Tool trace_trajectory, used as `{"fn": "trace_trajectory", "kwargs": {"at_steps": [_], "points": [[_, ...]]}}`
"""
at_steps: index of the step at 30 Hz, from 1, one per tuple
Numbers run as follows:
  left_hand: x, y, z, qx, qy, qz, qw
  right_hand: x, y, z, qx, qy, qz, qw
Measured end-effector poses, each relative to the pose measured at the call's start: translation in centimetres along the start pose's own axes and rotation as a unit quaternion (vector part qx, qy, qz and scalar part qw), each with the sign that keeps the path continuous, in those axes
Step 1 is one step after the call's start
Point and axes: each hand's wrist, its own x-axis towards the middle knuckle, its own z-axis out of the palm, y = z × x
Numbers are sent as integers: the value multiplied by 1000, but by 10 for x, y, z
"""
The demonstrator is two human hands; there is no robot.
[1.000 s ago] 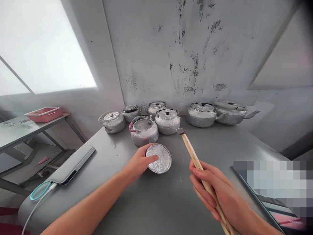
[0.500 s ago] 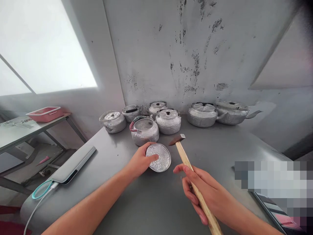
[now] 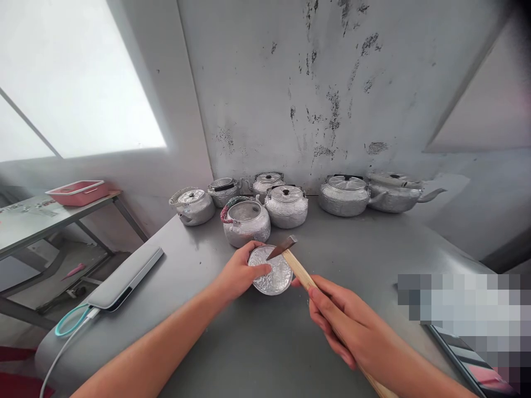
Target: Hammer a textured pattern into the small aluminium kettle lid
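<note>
My left hand grips a round dented metal lid by its left edge, thumb across its top face. My right hand is closed around the wooden handle of a hammer. The hammer's narrow dark end is over the lid's upper middle; whether it touches the metal I cannot tell. Just behind the lid stands a lidless silver kettle with a red and green wrapped handle. Beside it on the right is a lidded kettle.
More dented kettles line the wall, including one at the left and a wide one at the right. On the grey table, a white power bank with a cable lies left. A pink basket sits on a side table.
The hammer has swung left and down, from beside the lid to over it. My right hand has closed more firmly on the handle. The lid has shifted slightly right and down.
</note>
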Motion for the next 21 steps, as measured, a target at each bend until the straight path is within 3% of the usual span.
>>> {"fn": "trace_trajectory", "kwargs": {"at_steps": [7, 13, 21], "points": [[1, 1, -1, 6, -7, 25, 1000, -2, -10, 2, 17, 50, 44, 998], [0, 4, -1, 4, -8, 33, 999, -2, -14, -1, 19, 119, 27, 992], [-1, 5, -1, -1, 2, 26, 1000, -7, -14, -1, 28, 117, 17, 993]]}}
